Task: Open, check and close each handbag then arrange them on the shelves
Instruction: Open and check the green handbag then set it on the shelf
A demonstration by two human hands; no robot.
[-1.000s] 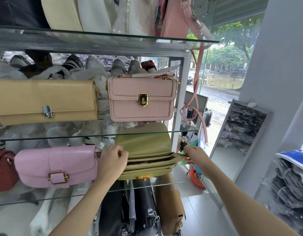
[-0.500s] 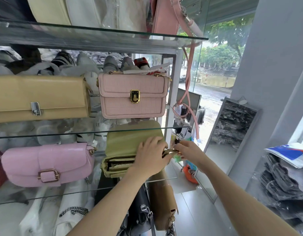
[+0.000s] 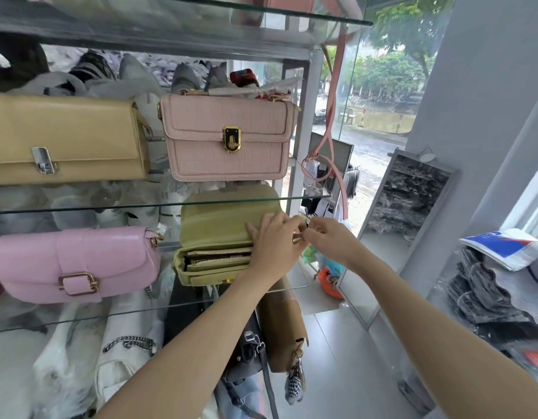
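Right now my left hand [image 3: 273,240] lies with fingers laid flat over the right end of the olive-green handbag [image 3: 219,234], which sits on the lower glass shelf [image 3: 80,316] with its flap thrown back. My right hand [image 3: 328,240] pinches a small gold zipper pull [image 3: 297,239] at that bag's right corner. Inside I see two zip lines [image 3: 219,257]; any contents are hidden. Beside it rests a pink buckle bag [image 3: 77,264].

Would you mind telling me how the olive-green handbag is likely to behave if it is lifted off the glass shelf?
The olive-green handbag probably holds its boxy shape, since its sides stand square. Its flap, folded back, may swing loose. On the smooth glass shelf it likely slides easily, so the left hand steadying it seems wise.
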